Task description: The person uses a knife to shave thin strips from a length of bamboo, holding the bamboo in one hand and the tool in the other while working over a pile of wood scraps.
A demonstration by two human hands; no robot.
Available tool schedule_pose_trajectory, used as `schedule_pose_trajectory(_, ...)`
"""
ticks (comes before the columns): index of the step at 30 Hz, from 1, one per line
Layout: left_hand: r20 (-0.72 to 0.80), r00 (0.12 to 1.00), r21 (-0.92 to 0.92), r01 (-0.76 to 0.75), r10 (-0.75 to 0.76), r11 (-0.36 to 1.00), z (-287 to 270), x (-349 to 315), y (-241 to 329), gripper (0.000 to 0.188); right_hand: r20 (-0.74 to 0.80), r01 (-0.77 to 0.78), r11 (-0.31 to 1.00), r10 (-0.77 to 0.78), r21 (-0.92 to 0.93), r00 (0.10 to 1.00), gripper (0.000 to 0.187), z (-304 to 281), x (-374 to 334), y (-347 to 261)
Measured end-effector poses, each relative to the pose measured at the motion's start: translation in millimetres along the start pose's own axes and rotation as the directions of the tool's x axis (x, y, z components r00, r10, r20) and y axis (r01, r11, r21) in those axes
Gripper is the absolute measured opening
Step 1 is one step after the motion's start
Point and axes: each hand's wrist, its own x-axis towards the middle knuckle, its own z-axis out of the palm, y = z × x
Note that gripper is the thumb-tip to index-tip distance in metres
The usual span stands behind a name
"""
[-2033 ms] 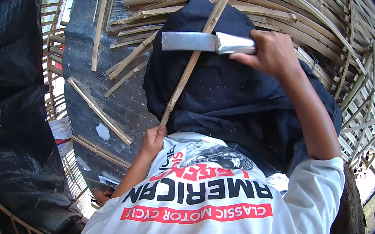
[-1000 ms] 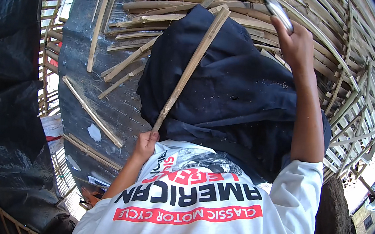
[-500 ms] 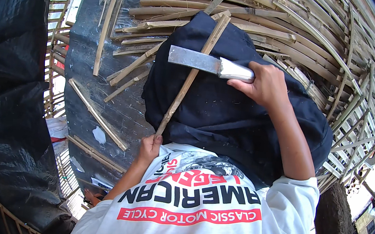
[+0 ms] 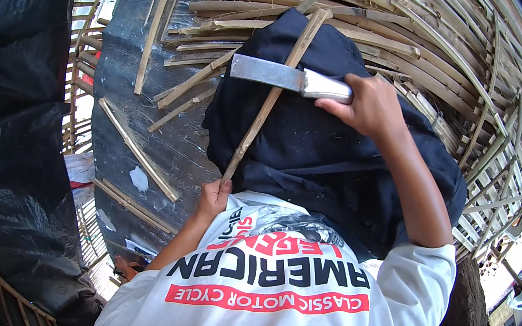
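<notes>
My left hand (image 4: 213, 198) is closed round the near end of a long bamboo strip (image 4: 256, 126), close to my white shirt. The strip slants up and away to the right across dark cloth (image 4: 335, 153) over my lap. Gripped in my right hand (image 4: 367, 108) is the pale handle of a knife with a broad, square-ended grey blade (image 4: 266, 73). That blade lies crosswise over the strip's upper part, pointing left. Whether its edge bites into the bamboo, I cannot tell.
Many split bamboo strips (image 4: 254, 14) are stacked beyond my lap. Loose strips (image 4: 138, 147) lie on the dark sheet (image 4: 124, 72) at left. A bamboo lattice (image 4: 513, 150) stands at right, beside a dark post (image 4: 465, 315). Black sheeting (image 4: 9, 97) hangs far left.
The knife still crosses the strip at nearly the same spot, a little higher in view. The whole view has shifted slightly. Both hands keep their grip.
</notes>
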Motion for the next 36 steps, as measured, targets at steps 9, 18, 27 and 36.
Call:
schedule_pose_trajectory(9,0.015,1.0,0.0,-0.005,0.005,1.0,-1.0,8.2,9.1,0.045,-0.159,-0.016,0.998,0.006,-0.062,0.987,0.077,-8.6,26.2,19.7)
schedule_pose_trajectory(18,0.026,1.0,-0.083,0.015,-0.013,0.996,3.6,7.7,1.5,0.047,-0.226,-0.023,0.999,0.029,0.03,0.974,0.077,1.8,18.6,4.5)
schedule_pose_trajectory(27,0.04,0.999,-0.086,-0.017,0.021,0.996,0.7,11.9,4.9,0.045,0.026,0.097,0.991,-0.096,-0.086,0.995,0.07,-9.7,7.8,2.0)
schedule_pose_trajectory(36,0.025,0.999,-0.08,0.025,-0.023,0.996,0.2,12.5,0.7,0.046,-0.32,-0.103,0.99,0.127,0.092,0.939,0.074,-7.4,39.2,41.4)
